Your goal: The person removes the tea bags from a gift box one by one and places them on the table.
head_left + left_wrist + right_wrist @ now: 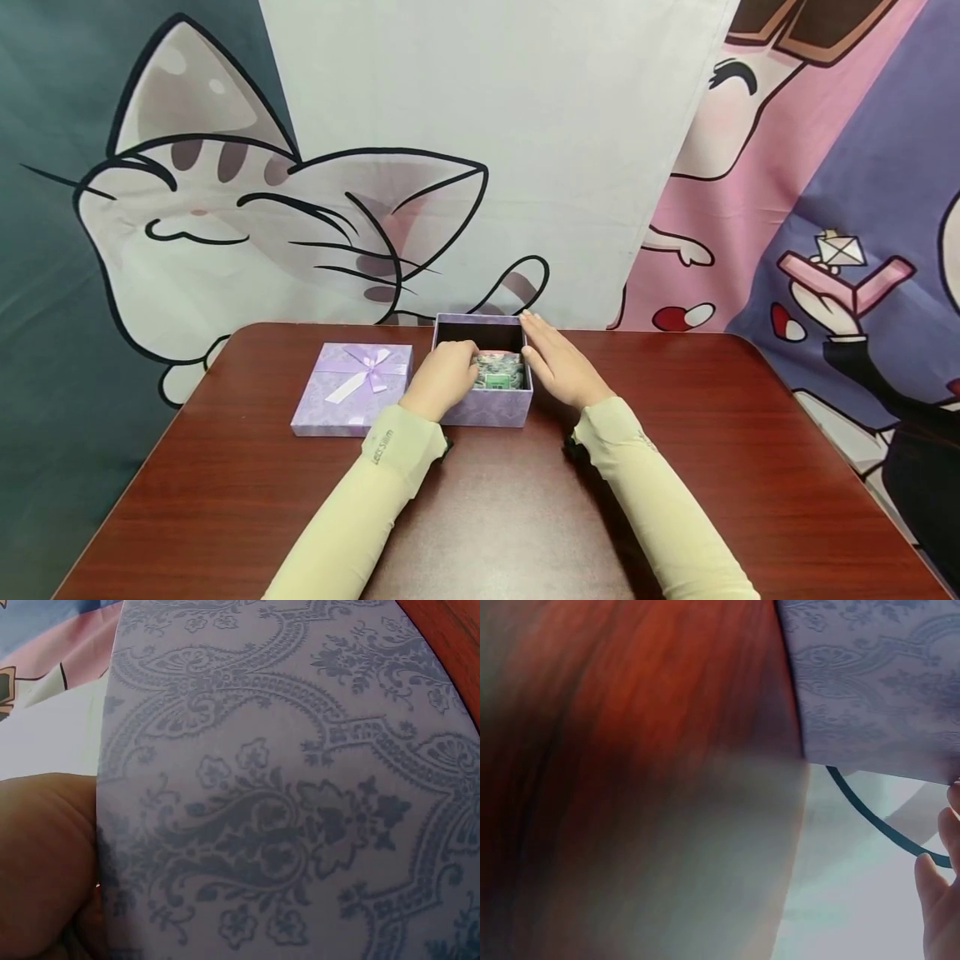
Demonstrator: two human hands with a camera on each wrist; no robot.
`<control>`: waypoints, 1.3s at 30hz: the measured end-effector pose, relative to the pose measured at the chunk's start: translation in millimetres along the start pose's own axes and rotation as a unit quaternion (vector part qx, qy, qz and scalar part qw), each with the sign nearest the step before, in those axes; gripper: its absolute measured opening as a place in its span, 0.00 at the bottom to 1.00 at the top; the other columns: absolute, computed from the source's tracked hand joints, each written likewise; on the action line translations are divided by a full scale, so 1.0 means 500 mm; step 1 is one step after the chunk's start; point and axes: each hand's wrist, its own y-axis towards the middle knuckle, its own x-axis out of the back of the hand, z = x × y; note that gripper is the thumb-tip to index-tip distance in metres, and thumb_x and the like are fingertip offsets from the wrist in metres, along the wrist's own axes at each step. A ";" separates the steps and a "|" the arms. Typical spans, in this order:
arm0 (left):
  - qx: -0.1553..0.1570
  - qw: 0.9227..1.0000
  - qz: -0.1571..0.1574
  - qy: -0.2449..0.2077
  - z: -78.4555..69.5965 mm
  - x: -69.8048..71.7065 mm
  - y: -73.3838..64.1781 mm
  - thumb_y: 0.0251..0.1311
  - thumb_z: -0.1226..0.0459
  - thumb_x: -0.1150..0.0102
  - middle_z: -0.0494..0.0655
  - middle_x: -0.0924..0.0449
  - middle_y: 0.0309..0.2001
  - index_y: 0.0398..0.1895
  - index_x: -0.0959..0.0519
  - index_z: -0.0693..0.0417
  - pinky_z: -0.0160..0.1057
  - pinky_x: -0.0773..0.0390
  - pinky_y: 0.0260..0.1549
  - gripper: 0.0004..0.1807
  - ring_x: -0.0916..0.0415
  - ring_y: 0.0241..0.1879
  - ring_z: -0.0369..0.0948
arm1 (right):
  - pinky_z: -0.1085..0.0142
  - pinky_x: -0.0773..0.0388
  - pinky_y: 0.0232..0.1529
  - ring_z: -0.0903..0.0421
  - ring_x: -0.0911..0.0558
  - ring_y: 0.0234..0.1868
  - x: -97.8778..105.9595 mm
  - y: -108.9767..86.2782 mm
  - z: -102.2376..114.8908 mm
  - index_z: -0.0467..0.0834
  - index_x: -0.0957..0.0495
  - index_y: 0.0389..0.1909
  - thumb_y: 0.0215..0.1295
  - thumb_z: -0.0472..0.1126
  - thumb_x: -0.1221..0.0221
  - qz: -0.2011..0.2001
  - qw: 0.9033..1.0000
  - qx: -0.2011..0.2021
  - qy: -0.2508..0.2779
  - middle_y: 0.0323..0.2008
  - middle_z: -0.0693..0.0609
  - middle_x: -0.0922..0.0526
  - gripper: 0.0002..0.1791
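Observation:
A purple gift box [483, 410] stands lidless, its inside dark. A small patterned packet [498, 362] with a green label shows within its walls. My left hand [444, 377] reaches over the box's left wall, its bent fingers and thumb pinching the packet's left end; the fingertips are partly hidden. In the left wrist view, that hand is beside the box's patterned side wall [285, 787]. My right hand [558, 362] lies along the box's right side, fingers straight and pressed to the wall and rim.
The box's lid [348, 408], purple with a ribbon bow, lies just left of the box on the reddish-brown table [735, 467]. The box sits near the table's back edge, in front of a cartoon-printed cloth [525, 125].

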 end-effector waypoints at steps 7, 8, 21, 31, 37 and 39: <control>0.008 1.000 -0.010 -0.006 -0.008 0.000 0.000 0.65 0.70 0.41 0.54 0.13 0.42 0.46 0.16 0.63 0.48 0.18 0.43 0.10 0.16 0.41 0.47 | 0.48 0.48 0.76 0.38 0.43 0.77 -0.004 0.000 -0.003 0.35 0.45 0.77 0.81 0.46 0.56 -0.012 1.000 0.007 0.013 0.77 0.39 0.42 0.31; 0.010 1.000 -0.011 -0.002 -0.010 0.000 0.000 0.65 0.70 0.41 0.54 0.13 0.41 0.46 0.15 0.63 0.49 0.18 0.43 0.10 0.16 0.41 0.48 | 0.49 0.48 0.76 0.38 0.43 0.77 -0.005 -0.001 -0.003 0.35 0.45 0.78 0.81 0.45 0.56 -0.014 1.000 0.007 0.017 0.77 0.39 0.43 0.31; 0.041 0.999 0.002 0.023 -0.017 -0.005 0.004 0.66 0.68 0.40 0.54 0.14 0.34 0.37 0.16 0.62 0.49 0.18 0.34 0.05 0.17 0.33 0.48 | 0.54 0.51 0.77 0.39 0.44 0.77 -0.017 -0.001 -0.009 0.37 0.47 0.79 0.82 0.51 0.60 -0.013 0.999 -0.001 0.034 0.78 0.41 0.45 0.33; 0.025 0.999 -0.029 0.015 -0.011 -0.014 0.001 0.64 0.71 0.42 0.51 0.18 0.36 0.38 0.17 0.57 0.49 0.18 0.38 0.05 0.19 0.38 0.48 | 0.53 0.49 0.77 0.40 0.43 0.77 -0.016 0.000 -0.009 0.38 0.46 0.79 0.82 0.49 0.59 -0.015 0.999 -0.004 0.031 0.79 0.43 0.45 0.32; 0.024 0.998 -0.048 -0.013 -0.011 -0.012 -0.004 0.68 0.69 0.44 0.52 0.20 0.39 0.40 0.18 0.56 0.49 0.19 0.40 0.05 0.20 0.39 0.48 | 0.50 0.47 0.76 0.38 0.42 0.76 -0.012 0.002 -0.008 0.35 0.44 0.77 0.82 0.49 0.59 -0.020 1.000 0.014 0.017 0.77 0.40 0.43 0.32; 0.026 0.997 -0.059 -0.034 -0.009 -0.010 -0.004 0.69 0.68 0.45 0.53 0.20 0.40 0.41 0.19 0.56 0.50 0.20 0.41 0.05 0.20 0.39 0.49 | 0.49 0.47 0.76 0.39 0.42 0.77 -0.010 0.003 -0.007 0.34 0.44 0.77 0.81 0.48 0.59 -0.017 1.000 0.018 0.012 0.77 0.40 0.43 0.32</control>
